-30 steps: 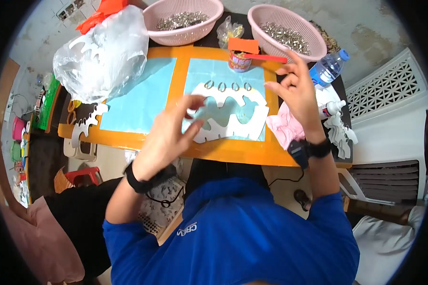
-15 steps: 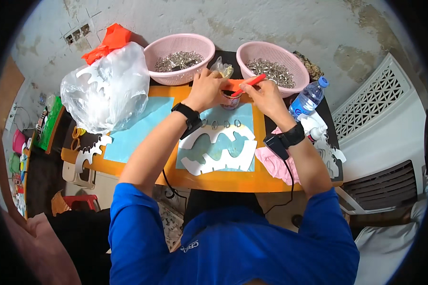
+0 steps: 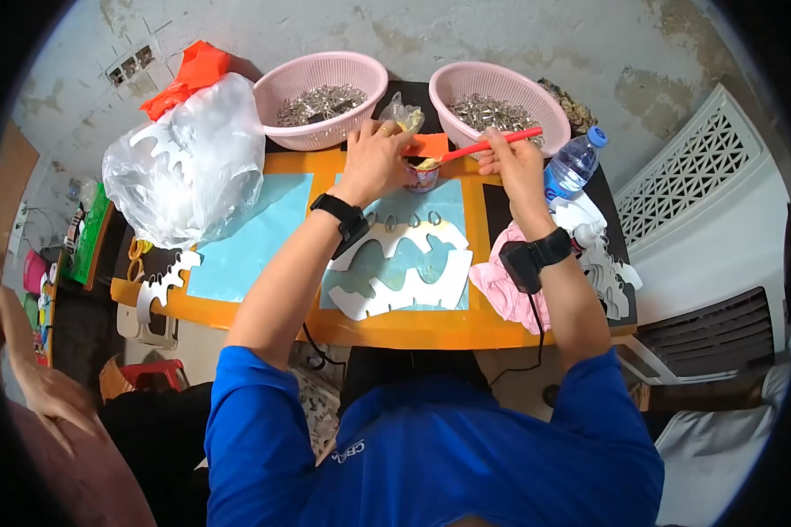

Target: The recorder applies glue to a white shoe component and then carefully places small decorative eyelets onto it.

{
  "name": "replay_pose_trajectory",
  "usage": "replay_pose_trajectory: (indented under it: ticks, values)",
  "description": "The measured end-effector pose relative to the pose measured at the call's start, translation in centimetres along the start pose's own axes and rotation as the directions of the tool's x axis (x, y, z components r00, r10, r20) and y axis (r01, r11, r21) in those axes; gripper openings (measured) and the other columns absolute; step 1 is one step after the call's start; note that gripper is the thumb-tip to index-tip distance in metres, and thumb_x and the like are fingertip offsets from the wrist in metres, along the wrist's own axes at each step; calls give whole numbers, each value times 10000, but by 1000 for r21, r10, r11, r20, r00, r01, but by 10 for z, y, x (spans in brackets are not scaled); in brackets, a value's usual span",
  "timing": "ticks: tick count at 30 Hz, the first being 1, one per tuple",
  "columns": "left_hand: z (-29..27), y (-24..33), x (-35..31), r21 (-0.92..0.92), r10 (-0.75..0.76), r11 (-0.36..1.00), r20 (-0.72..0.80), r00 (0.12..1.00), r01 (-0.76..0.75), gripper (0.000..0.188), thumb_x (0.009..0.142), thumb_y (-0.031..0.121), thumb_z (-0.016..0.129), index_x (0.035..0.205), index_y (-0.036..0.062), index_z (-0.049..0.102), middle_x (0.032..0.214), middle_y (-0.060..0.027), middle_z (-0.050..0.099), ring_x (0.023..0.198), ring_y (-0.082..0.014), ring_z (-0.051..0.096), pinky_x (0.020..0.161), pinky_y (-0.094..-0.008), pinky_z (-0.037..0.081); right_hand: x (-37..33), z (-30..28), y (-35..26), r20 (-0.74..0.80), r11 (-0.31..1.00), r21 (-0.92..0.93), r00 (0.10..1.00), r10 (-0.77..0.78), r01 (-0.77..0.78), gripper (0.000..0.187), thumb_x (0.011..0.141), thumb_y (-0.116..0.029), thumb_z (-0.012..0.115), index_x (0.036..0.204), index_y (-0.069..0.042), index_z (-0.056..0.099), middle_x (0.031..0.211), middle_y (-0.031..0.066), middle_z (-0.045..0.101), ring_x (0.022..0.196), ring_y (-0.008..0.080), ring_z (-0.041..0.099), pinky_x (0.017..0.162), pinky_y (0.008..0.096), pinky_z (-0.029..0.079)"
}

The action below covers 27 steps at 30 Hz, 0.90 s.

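My left hand (image 3: pixel 376 165) is curled against the left side of a small open can (image 3: pixel 424 178), its fingertips partly hidden. An orange piece (image 3: pixel 427 145) shows just behind the can, beside those fingers. My right hand (image 3: pixel 511 167) pinches a red stick-like handle (image 3: pixel 492 146), which slants down left to the can's mouth. Yellowish paste (image 3: pixel 429 163) shows there at the stick's lower end. White scalloped cutouts (image 3: pixel 404 288) lie in front of my hands on a light blue sheet (image 3: pixel 360 272), with several small metal rings (image 3: pixel 413 220) along the upper cutout's edge.
Two pink baskets (image 3: pixel 268 101) of metal pieces stand at the back. A plastic bag (image 3: pixel 189 176) is on the left. To the right are a water bottle (image 3: pixel 574 164), a pink cloth (image 3: pixel 508 281) and more cutouts (image 3: pixel 606 279). Another person's hand (image 3: pixel 53 395) shows at far left.
My right hand has moved right and slightly down, drawing the red handle to a flatter slant; yellowish paste now shows at its end. Another person's hand has appeared at far left.
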<state>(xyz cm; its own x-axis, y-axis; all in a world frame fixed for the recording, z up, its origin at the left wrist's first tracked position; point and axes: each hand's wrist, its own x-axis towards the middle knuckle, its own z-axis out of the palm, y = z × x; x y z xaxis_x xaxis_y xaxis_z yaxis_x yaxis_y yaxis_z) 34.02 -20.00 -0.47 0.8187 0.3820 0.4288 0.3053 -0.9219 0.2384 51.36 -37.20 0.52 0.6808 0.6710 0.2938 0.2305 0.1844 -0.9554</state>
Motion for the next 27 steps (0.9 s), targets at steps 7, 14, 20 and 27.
replay_pose_trajectory:
  ticks: [7,14,20,27]
  values:
    - [5,-4,3,-13,43,999,-41,998,-44,529,670,243,864,1184,229,742,1164,-21,632,1219,-304,511,1033,-472,384,-14,-15,3,-118,986,165,993,8,11,378,1035,-314,636,1041,59,700,837,90,695,682,115,649,637,234,534]
    - [1,-5,3,-42,15,999,27,1000,-14,536,680,205,845,1204,227,732,1142,-21,629,1194,-300,522,1025,-466,388,-17,-27,1,-113,946,315,986,120,-79,358,1044,-322,618,1041,32,677,810,75,656,711,135,628,678,264,521]
    - [-3,-6,8,-108,-14,994,96,995,25,564,668,156,833,1217,223,724,1174,-23,622,1206,-309,510,1033,-464,376,-19,-34,-2,-144,933,344,976,166,-107,342,1039,-327,624,995,9,667,804,69,651,700,133,615,670,263,510]
    - [-7,-6,8,-117,-24,992,151,988,42,569,692,129,807,1244,222,707,1248,-42,600,1242,-317,486,1041,-493,355,-18,-36,0,-144,967,242,983,112,-75,343,1037,-325,627,998,14,663,793,59,639,698,128,613,658,253,506]
